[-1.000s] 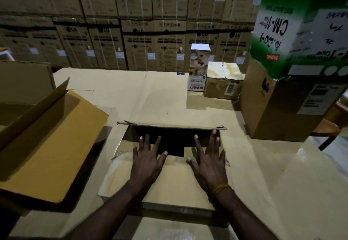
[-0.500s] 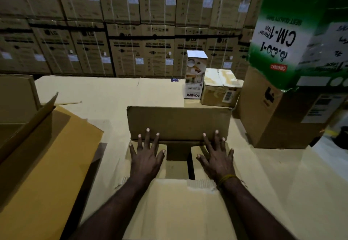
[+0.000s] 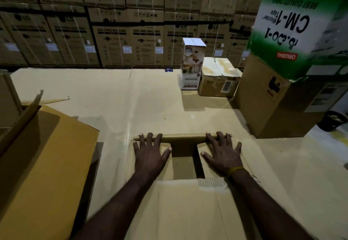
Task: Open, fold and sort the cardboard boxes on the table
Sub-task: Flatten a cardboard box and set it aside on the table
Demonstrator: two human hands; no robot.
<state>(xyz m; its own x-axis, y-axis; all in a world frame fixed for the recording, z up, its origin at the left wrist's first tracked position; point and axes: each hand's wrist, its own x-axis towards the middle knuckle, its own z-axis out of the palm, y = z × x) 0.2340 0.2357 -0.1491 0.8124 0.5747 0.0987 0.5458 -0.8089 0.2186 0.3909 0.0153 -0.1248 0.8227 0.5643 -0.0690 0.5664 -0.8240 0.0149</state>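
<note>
A brown cardboard box (image 3: 180, 207) lies flattened on the table in front of me, its far flap (image 3: 183, 137) pushed down almost level. My left hand (image 3: 148, 153) presses flat on the box's left side, fingers spread and fingertips on the far flap. My right hand (image 3: 223, 152), a yellow band at its wrist, presses flat on the right side in the same way. A dark gap shows between the inner flaps, between my hands.
A large open yellow-brown box (image 3: 43, 166) lies at the left. At the back right stand a white printed carton (image 3: 193, 66), a small taped brown box (image 3: 219, 78) and a tall brown box (image 3: 278, 100) topped by a green-and-white box (image 3: 301, 25). Stacked cartons line the back wall.
The box's far flap stood upright half a second ago and now lies pressed down nearly flat. Both hands have slid forward onto it.
</note>
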